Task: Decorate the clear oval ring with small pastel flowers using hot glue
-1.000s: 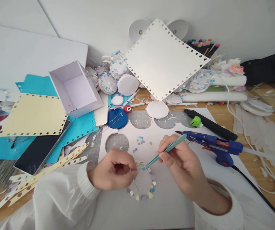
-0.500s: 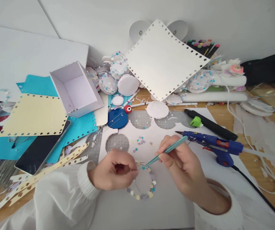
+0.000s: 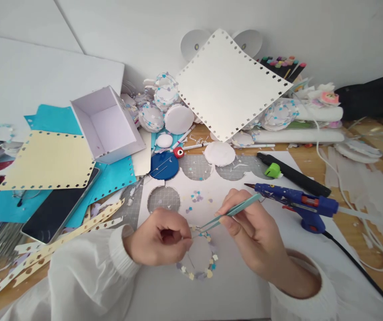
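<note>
My left hand is closed in a pinch at the left side of a thin wire ring dotted with small blue, cream, white and lilac paper flowers. A loose thin wire end hangs below its fingertips. In my right hand is a pair of teal tweezers, tips slightly apart at the top of the ring, by a small blue piece. The ring is above the white sheet; my left fingers hide part of it. Loose paper flowers lie on the sheet just beyond.
At right lies a blue glue gun with its cord, near a black pen-like tool. A blue disc and a white foam disc lie beyond. On the left are a white box, a phone and punched card.
The tweezers' tips have spread apart at the top of the ring, where they were together on a blue piece. My left hand has stayed in place.
</note>
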Available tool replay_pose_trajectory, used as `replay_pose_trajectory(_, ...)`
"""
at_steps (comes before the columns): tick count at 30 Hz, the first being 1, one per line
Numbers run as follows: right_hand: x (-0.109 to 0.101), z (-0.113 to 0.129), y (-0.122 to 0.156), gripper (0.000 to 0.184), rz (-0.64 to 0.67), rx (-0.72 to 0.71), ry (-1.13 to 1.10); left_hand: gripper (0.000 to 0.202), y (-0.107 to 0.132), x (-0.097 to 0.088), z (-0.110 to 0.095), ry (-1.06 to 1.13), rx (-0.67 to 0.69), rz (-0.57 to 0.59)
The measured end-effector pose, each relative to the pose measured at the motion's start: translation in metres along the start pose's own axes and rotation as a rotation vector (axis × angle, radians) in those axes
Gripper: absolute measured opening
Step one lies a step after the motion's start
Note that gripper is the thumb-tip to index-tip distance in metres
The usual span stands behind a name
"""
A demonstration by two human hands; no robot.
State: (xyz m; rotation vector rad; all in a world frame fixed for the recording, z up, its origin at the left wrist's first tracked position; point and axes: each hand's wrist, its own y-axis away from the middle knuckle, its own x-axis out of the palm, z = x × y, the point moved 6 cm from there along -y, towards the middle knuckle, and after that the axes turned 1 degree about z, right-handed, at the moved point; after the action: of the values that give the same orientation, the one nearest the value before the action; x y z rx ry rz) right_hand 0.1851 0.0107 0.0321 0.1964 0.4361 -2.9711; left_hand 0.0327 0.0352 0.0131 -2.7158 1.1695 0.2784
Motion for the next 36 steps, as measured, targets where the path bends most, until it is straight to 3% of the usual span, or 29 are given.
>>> replay_pose_trajectory(36, 0.0016, 0.0089, 0.0035, 0.013, 0.069, -0.146, 0.027, 0.022, 0.0002, 0.0009, 0.0026, -0.014, -0.034, -0.001)
